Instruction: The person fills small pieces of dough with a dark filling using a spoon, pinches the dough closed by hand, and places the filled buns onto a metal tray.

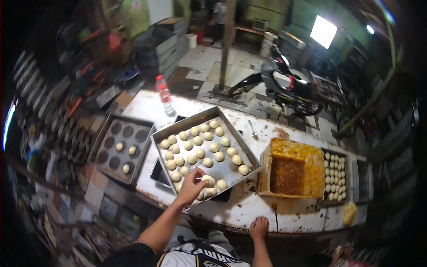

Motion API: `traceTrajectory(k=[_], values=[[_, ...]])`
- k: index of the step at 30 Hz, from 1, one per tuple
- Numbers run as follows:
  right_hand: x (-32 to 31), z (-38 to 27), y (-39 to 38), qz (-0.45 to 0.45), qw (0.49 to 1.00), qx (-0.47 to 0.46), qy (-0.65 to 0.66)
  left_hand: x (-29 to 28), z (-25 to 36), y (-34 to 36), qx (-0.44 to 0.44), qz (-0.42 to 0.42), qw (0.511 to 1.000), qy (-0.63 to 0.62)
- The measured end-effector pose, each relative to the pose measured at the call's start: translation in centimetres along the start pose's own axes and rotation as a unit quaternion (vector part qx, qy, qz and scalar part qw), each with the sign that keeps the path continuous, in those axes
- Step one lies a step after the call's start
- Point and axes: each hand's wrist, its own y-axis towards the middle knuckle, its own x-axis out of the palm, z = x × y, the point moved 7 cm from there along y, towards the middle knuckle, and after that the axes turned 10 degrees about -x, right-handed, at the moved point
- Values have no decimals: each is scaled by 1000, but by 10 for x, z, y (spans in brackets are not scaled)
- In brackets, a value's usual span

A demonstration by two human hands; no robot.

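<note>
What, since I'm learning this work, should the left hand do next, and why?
Perhaps lift the round pale dough ball: the bare left hand has its fingers at it, and the dark-spotted rectangular metal tray holds only three others.

Cream dough balls (200,153) dotted a silver-grey baking tray (232,175); left of the tray, dark circles (128,131) patterned a grey pan (118,153); to the tray's right, orange-yellow smears streaked a tub (316,164); beyond the tray, red capped a clear bottle (164,96).

Large lettering (218,256) on patterned shirt (195,258)
</note>
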Motion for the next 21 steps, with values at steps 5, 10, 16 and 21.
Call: traceTrajectory(k=[5,10,16,21], values=[[-7,65,-31,21,981,195,8,-111,15,-51,30,22,999,-28],[-24,-103,97,-42,936,203,284,-241,10,-117,-12,94,979,-180],[-87,-544,275,8,911,-312,271,-359,-18,-192,33,202,950,-235],[46,-708,344,68,790,-490,362,-401,-35,-242,-75,185,945,-259]])
